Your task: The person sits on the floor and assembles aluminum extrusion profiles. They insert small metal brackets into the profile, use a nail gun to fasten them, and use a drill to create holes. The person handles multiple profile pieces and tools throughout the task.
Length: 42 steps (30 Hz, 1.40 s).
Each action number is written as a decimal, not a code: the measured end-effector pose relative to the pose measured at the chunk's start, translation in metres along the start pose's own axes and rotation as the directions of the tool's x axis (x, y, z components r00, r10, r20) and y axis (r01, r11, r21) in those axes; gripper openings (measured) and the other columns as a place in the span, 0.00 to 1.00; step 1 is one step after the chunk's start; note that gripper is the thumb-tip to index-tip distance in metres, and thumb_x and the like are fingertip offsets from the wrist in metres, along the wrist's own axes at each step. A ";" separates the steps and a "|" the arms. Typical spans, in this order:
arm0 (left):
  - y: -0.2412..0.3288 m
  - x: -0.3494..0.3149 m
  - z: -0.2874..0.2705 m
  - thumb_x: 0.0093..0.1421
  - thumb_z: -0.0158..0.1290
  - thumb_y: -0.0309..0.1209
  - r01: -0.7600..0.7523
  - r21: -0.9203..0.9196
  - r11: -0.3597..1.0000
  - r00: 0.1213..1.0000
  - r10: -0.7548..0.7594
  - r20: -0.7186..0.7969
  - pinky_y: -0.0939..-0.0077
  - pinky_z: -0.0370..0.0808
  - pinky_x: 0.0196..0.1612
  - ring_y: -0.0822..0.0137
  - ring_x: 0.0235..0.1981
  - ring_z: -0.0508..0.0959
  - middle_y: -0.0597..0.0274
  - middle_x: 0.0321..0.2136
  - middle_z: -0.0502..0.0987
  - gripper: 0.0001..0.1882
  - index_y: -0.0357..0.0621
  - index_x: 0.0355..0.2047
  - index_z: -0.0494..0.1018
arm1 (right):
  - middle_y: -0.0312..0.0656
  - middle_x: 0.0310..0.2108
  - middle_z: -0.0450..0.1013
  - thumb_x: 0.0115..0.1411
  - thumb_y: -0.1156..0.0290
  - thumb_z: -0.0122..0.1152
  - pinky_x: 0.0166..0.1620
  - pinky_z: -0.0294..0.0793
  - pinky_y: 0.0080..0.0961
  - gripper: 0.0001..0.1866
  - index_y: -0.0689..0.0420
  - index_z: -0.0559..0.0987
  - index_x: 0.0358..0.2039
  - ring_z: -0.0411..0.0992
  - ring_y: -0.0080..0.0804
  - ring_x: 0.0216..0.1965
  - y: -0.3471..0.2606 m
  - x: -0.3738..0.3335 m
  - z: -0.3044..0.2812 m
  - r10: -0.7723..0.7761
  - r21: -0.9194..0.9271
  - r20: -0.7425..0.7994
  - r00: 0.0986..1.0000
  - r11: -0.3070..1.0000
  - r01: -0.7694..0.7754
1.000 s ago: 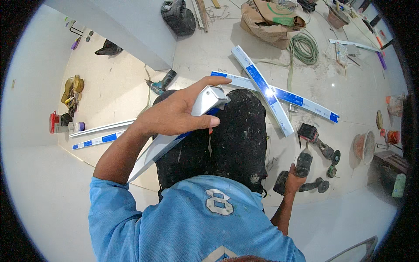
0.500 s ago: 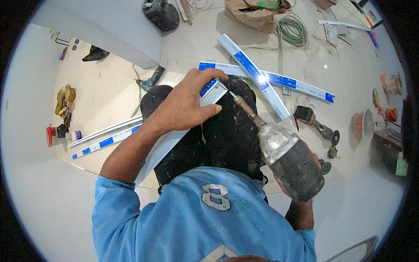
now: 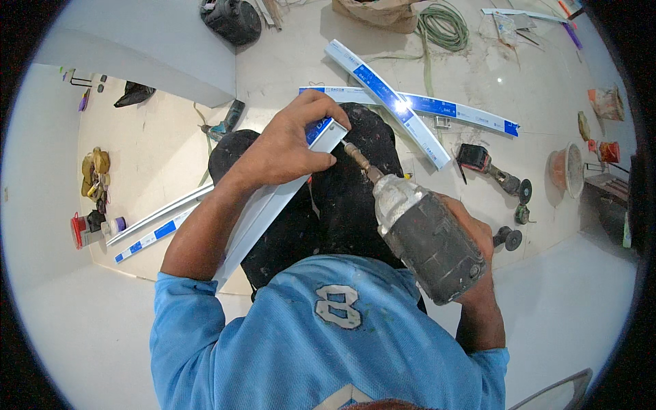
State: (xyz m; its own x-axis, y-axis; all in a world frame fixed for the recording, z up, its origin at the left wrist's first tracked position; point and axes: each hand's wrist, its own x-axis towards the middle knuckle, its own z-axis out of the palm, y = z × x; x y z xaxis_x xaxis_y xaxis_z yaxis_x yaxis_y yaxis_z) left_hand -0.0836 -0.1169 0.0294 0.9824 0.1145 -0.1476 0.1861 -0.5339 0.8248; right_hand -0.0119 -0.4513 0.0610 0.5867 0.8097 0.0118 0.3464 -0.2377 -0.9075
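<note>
The left hand (image 3: 290, 140) curls around the end of the white profile (image 3: 263, 208), thumb and fingers parted by its width, above the person's legs (image 3: 359, 184). The right hand (image 3: 473, 222) is wrapped around the power driver (image 3: 430, 239), its fingers mostly hidden. The bit (image 3: 362, 162) aims at the profile's end; skidding off that smooth face, it could gouge the nearby left fingers, and a slack hold might let the profile twist.

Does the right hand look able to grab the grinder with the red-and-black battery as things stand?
Probably not right now: the right hand is already wrapped around the drill. Nothing seems to lie over the grinder though, so the full hand looks like the main obstacle.
</note>
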 end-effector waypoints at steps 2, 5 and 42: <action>0.000 0.000 0.000 0.45 0.68 0.21 0.004 0.024 1.000 1.000 -0.004 -0.014 0.58 0.67 0.76 0.55 0.66 0.76 0.59 0.56 0.76 0.27 0.50 0.49 0.83 | 0.55 0.54 0.84 0.53 0.63 0.84 0.57 0.84 0.42 0.41 0.65 0.78 0.65 0.86 0.49 0.53 0.001 0.003 0.003 -0.012 -0.014 -0.021 1.000 1.000 0.011; -0.003 -0.001 -0.001 0.45 0.68 0.21 0.005 0.065 0.998 1.000 -0.003 -0.026 0.59 0.68 0.74 0.56 0.65 0.76 0.60 0.55 0.76 0.27 0.50 0.49 0.83 | 0.55 0.54 0.84 0.52 0.64 0.84 0.57 0.84 0.42 0.41 0.66 0.78 0.64 0.87 0.49 0.53 0.007 0.005 0.006 -0.028 -0.020 -0.036 0.999 0.999 0.027; -0.001 0.006 0.006 0.46 0.65 0.20 0.075 0.101 0.992 0.997 -0.072 -0.034 0.58 0.72 0.71 0.58 0.62 0.77 0.61 0.53 0.76 0.27 0.53 0.49 0.83 | 0.55 0.55 0.84 0.53 0.62 0.85 0.59 0.84 0.40 0.42 0.65 0.76 0.65 0.86 0.45 0.55 0.015 0.013 0.008 0.059 0.018 -0.004 0.998 0.998 -0.059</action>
State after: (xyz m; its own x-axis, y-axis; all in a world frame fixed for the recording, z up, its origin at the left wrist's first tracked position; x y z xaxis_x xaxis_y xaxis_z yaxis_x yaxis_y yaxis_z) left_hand -0.0781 -0.1207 0.0242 0.9654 0.1811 -0.1875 0.2596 -0.6060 0.7519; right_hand -0.0056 -0.4401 0.0440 0.6094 0.7919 -0.0401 0.2976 -0.2753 -0.9141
